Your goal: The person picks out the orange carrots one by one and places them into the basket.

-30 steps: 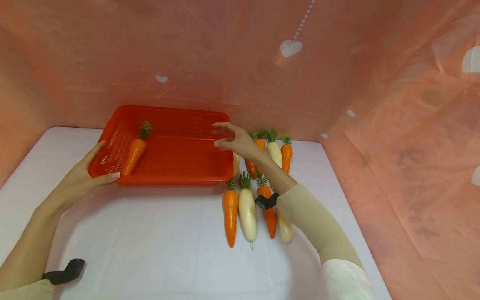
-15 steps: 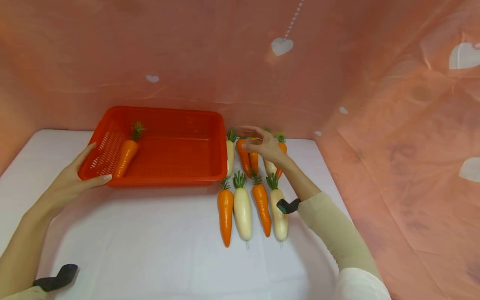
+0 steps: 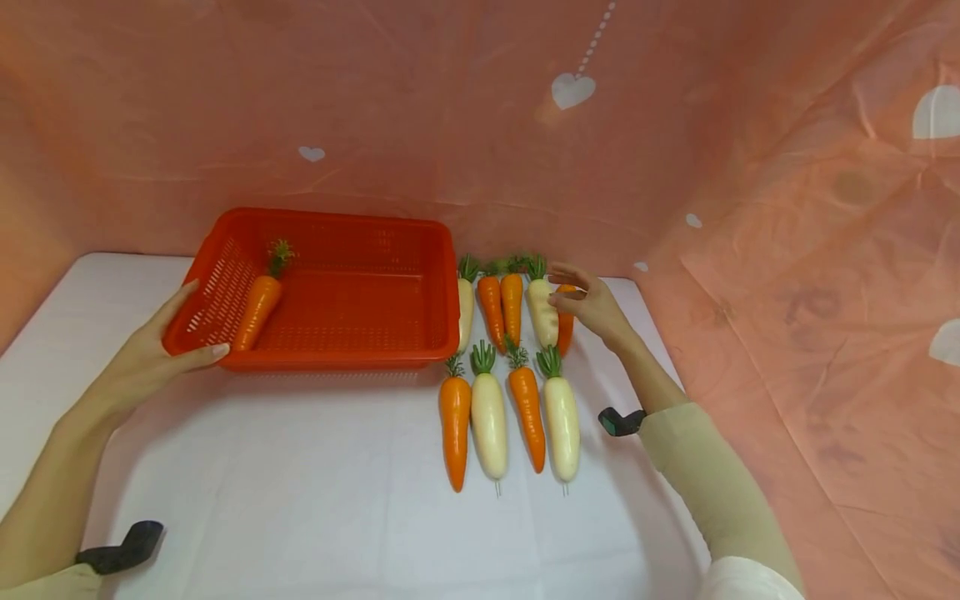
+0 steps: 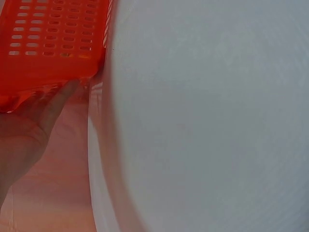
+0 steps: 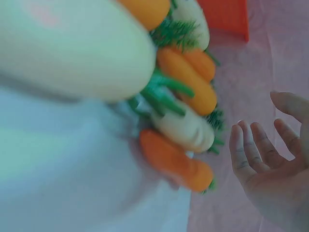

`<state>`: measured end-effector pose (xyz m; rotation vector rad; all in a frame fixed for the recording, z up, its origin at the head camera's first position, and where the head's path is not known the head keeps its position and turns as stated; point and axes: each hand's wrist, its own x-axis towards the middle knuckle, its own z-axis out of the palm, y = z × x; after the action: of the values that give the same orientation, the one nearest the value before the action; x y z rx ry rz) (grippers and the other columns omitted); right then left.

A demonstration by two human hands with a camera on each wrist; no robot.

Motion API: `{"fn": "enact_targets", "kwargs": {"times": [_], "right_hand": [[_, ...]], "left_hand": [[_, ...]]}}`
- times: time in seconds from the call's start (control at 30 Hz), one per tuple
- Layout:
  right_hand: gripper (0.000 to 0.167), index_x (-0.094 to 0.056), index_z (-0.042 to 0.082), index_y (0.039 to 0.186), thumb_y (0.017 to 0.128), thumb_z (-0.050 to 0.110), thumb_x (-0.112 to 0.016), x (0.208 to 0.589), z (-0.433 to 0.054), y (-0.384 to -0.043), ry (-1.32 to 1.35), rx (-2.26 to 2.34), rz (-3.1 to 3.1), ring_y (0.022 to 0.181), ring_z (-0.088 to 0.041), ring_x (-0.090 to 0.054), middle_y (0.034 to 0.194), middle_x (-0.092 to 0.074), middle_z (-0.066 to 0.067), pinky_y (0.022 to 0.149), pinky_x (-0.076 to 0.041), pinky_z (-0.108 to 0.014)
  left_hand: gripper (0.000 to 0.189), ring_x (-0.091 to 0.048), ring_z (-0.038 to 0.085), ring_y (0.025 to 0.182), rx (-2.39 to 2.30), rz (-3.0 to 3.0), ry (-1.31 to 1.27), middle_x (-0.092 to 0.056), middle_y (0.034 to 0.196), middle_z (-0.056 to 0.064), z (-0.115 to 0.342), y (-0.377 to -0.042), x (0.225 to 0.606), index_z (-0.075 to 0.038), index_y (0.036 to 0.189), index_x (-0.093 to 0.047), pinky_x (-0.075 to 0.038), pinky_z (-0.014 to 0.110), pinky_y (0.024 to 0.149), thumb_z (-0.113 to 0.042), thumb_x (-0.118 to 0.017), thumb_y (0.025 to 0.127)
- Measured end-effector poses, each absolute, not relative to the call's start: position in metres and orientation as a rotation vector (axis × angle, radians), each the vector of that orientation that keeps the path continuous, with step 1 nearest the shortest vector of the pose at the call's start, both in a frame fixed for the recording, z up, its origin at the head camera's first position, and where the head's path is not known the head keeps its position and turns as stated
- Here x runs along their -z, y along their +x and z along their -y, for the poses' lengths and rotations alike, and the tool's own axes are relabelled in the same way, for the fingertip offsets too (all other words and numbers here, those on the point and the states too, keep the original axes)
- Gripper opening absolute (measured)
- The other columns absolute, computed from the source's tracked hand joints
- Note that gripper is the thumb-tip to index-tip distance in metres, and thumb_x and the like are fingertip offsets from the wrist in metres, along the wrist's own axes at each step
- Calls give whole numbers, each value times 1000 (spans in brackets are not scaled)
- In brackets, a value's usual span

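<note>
A red plastic basket (image 3: pixel 352 362) is at the left in the head view, with one orange carrot (image 3: pixel 258 312) lying inside near its left wall. My left hand (image 3: pixel 142 367) grips the basket's left front corner, thumb on the front rim; the left wrist view shows that hand (image 4: pixel 29 130) at the basket's edge. My right hand (image 3: pixel 596 308) holds nothing and hovers over the far-right carrot (image 3: pixel 566 325), its fingers relaxed and apart. Beside that carrot lies a white radish (image 3: pixel 542 308). In the right wrist view the empty hand (image 5: pixel 270 169) shows its palm.
Right of the basket, carrots and white radishes with green tops lie in two rows. The near row has a carrot (image 3: pixel 454 429) and a radish (image 3: pixel 489 425) at its left. Behind the white table (image 3: pixel 300 500) hangs a pink cloth (image 3: pixel 420 108) with hearts.
My right hand has moved from over the basket's right side, across the back row, to the far-right carrot. The left hand stays on the basket.
</note>
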<state>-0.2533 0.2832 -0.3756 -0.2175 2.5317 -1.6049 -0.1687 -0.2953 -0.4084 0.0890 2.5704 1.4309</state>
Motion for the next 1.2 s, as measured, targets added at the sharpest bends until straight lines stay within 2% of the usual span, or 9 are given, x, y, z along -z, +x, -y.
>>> {"fn": "enact_targets", "kwargs": {"times": [0.1, 0.23, 0.4, 0.6, 0.83, 1.07, 1.2], "right_hand": [[59, -44, 10, 149, 94, 8, -66, 381, -293, -252, -162, 1572, -2575, 119, -37, -58, 143, -50, -21, 91, -53, -32], [60, -43, 7, 149, 94, 7, -65, 386, -304, -250, -118, 1548, -2592, 120, -39, -57, 143, -50, -21, 90, -54, -33], [62, -39, 5, 151, 94, 6, -64, 395, -315, -252, -79, 1530, -2588, 125, -42, -52, 147, -45, -22, 87, -55, -28], [67, -34, 8, 154, 94, 7, -64, 410, -322, -255, -7, 1506, -2554, 130, -43, -47, 153, -34, -25, 93, -55, -43], [77, -29, 13, 157, 92, 7, -68, 423, -322, -265, -4, 1397, -2555, 118, -40, -55, 151, -34, -28, 85, -57, -34], [89, -16, 19, 161, 91, 12, -71, 420, -322, -280, -17, 1177, -2546, 133, -43, -43, 153, -32, -29, 102, -48, -47], [94, -11, 22, 161, 89, 10, -70, 412, -321, -289, -4, 1119, -2499, 130, -43, -43, 155, -27, -28, 98, -51, -49]], "left_hand": [[95, -8, 56, 141, -1437, -2569, 91, 5, 164, 23, 296, -169, 408, -35, 158, 10, -23, 80, 99, -32, -63, 97], [95, -6, 55, 142, -1445, -2566, 90, 5, 164, 23, 298, -168, 409, -34, 158, 10, -22, 80, 99, -32, -62, 97], [95, -8, 55, 140, -1449, -2579, 90, 5, 164, 22, 300, -169, 409, -36, 158, 10, -22, 80, 100, -32, -63, 97], [94, -13, 50, 137, -1445, -2589, 108, 0, 164, 21, 301, -168, 409, -43, 156, 8, -25, 79, 98, -35, -63, 96], [94, -19, 48, 135, -1395, -2614, 103, -5, 164, 23, 300, -165, 415, -38, 157, 9, -30, 76, 100, -35, -62, 97], [95, -10, 54, 141, -1457, -2580, 87, 1, 164, 23, 297, -165, 412, -37, 158, 9, -22, 80, 100, -34, -63, 96], [96, -8, 56, 142, -1438, -2586, 82, 2, 164, 23, 297, -168, 410, -34, 158, 9, -22, 80, 100, -35, -63, 96]]}}
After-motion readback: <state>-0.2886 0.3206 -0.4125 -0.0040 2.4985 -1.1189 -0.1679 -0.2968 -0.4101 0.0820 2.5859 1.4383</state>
